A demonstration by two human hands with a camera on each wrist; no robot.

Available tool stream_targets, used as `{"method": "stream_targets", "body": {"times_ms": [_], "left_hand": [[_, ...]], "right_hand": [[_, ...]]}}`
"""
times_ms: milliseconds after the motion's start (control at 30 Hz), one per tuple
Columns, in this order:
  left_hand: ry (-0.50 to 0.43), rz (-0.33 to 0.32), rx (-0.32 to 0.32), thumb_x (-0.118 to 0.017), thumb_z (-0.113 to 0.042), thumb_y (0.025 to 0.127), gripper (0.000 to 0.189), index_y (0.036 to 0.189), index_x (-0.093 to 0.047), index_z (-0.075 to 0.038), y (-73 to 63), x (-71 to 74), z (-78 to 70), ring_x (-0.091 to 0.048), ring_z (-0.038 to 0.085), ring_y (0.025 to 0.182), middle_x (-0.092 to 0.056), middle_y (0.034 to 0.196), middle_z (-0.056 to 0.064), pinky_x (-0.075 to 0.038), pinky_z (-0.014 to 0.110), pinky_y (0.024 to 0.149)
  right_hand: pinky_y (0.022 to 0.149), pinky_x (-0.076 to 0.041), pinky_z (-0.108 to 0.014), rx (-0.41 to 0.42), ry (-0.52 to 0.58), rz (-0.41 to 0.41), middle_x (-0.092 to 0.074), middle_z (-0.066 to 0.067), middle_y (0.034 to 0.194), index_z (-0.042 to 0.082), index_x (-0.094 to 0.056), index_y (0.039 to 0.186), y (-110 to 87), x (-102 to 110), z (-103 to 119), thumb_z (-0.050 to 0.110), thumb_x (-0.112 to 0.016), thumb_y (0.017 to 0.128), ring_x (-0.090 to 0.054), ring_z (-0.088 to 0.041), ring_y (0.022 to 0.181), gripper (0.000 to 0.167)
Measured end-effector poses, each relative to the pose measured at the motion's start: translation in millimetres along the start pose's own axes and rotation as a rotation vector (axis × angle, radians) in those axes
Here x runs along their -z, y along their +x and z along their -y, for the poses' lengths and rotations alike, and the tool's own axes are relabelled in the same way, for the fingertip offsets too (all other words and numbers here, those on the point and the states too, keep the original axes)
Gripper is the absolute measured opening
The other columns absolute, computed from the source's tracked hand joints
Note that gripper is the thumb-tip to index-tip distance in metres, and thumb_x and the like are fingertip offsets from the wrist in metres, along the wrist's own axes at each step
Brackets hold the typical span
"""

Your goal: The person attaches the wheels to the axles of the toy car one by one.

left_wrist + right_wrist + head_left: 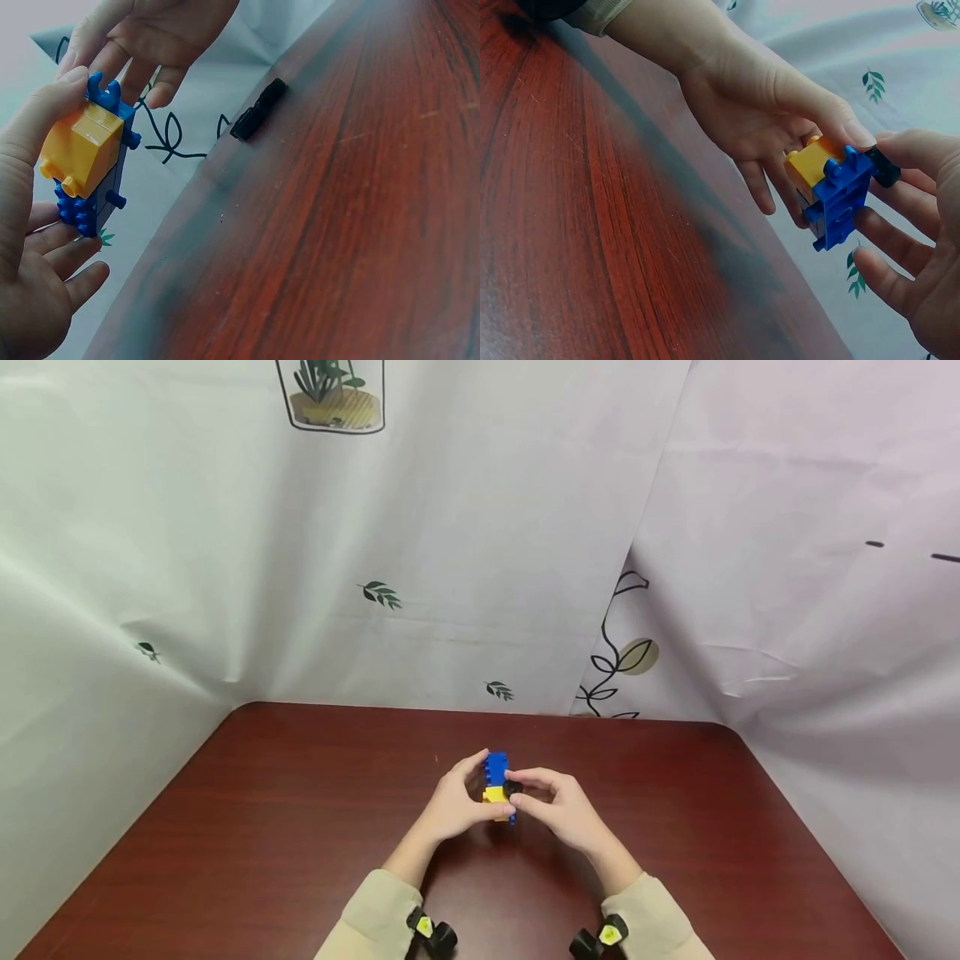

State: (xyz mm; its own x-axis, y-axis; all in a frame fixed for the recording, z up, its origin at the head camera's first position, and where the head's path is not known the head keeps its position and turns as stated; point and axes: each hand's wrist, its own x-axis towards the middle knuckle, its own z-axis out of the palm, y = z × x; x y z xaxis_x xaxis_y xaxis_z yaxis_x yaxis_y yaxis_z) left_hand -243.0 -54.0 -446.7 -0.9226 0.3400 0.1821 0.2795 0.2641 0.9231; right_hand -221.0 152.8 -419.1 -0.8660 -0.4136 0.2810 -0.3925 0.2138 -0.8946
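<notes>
Over the table, my left hand (454,803) holds a small toy of building blocks by its two ends, thumb on one end and fingertips on the other. The toy has a yellow block (86,139) with studs, joined to a blue studded block (496,768). Along one side runs a blue base (845,199) with small pegs and a clip-like end. My right hand (564,806) pinches a small black round part (883,166), which looks like a wheel, between thumb and index finger against the toy's side. In the right wrist view its other fingers hang loosely bent beside the blue base.
Beneath both hands lies a dark red-brown wooden table (300,793) with rounded far corners. White cloth (487,527) printed with leaves hangs behind it and at the sides. In the left wrist view a black elongated object (259,109) appears near the table's edge; its kind is unclear.
</notes>
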Motion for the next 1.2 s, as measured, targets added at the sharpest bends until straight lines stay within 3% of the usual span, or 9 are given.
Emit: {"method": "stream_targets", "body": {"times_ms": [167,267,400,600,767,1000,1200], "left_hand": [[0.038,-0.018,-0.017,-0.08,-0.044,0.071,0.098,0.147,-0.032,-0.007,0.4,-0.2,-2.0,-0.05,0.029,0.128,-0.044,0.144,0.011,-0.046,0.044,0.099],[0.079,-0.032,-0.04,-0.081,-0.045,0.07,0.097,0.146,-0.034,-0.006,1.4,-1.3,-3.9,-0.051,0.029,0.126,-0.045,0.143,0.011,-0.047,0.045,0.098],[0.111,-0.041,-0.068,-0.082,-0.044,0.069,0.095,0.145,-0.037,-0.008,2.4,-3.7,-4.5,-0.054,0.027,0.123,-0.047,0.141,0.01,-0.048,0.044,0.097],[0.041,-0.056,-0.097,-0.084,-0.03,0.068,0.092,0.145,-0.037,-0.01,2.2,-6.3,-4.6,-0.053,0.03,0.123,-0.044,0.142,0.012,-0.046,0.047,0.098],[0.013,-0.091,-0.105,-0.086,-0.023,0.067,0.091,0.144,-0.039,-0.01,2.7,-7.3,-5.8,-0.054,0.03,0.121,-0.046,0.141,0.012,-0.046,0.048,0.098],[0.059,-0.131,-0.106,-0.084,-0.033,0.068,0.088,0.143,-0.042,-0.015,1.6,-8.0,-7.7,-0.053,0.025,0.121,-0.047,0.139,0.006,-0.047,0.047,0.097],[0.015,-0.118,-0.114,-0.084,-0.031,0.069,0.087,0.143,-0.042,-0.015,0.5,-9.0,-7.7,-0.055,0.027,0.119,-0.047,0.139,0.008,-0.047,0.046,0.097]], "right_hand": [[0.081,-0.054,-0.023,-0.007,0.036,-0.04,-0.066,-0.016,0.116,0.003,-0.065,0.12,0.7,-1.4,1.2,0.013,-0.065,0.089,-0.067,-0.016,0.096,0.033],[0.084,-0.052,-0.02,-0.016,0.022,-0.094,-0.067,-0.014,0.115,0.003,-0.069,0.112,2.4,-3.1,0.8,0.016,-0.065,0.089,-0.064,-0.009,0.102,0.027],[0.08,-0.054,-0.022,-0.068,0.037,-0.127,-0.066,-0.016,0.115,0.001,-0.069,0.102,4.3,-4.8,0.0,0.015,-0.065,0.089,-0.063,-0.007,0.098,0.02],[0.072,-0.056,-0.035,-0.189,0.126,-0.114,-0.057,-0.018,0.124,0.0,-0.061,0.106,5.6,-4.8,0.3,0.018,-0.064,0.09,-0.061,-0.013,0.084,0.024],[0.077,-0.056,-0.033,-0.288,0.271,-0.075,-0.049,-0.015,0.133,0.0,-0.058,0.114,6.4,-6.9,-0.8,0.022,-0.061,0.092,-0.062,-0.015,0.093,0.032],[0.081,-0.055,-0.045,-0.373,0.53,0.068,-0.059,-0.007,0.105,0.008,-0.05,0.122,2.9,-7.0,3.2,0.029,-0.055,0.096,-0.068,-0.022,0.089,0.034],[0.08,-0.055,-0.048,-0.391,0.619,0.111,-0.059,-0.007,0.104,0.012,-0.05,0.122,1.3,-5.8,4.6,0.028,-0.053,0.097,-0.069,-0.024,0.09,0.03]]}}
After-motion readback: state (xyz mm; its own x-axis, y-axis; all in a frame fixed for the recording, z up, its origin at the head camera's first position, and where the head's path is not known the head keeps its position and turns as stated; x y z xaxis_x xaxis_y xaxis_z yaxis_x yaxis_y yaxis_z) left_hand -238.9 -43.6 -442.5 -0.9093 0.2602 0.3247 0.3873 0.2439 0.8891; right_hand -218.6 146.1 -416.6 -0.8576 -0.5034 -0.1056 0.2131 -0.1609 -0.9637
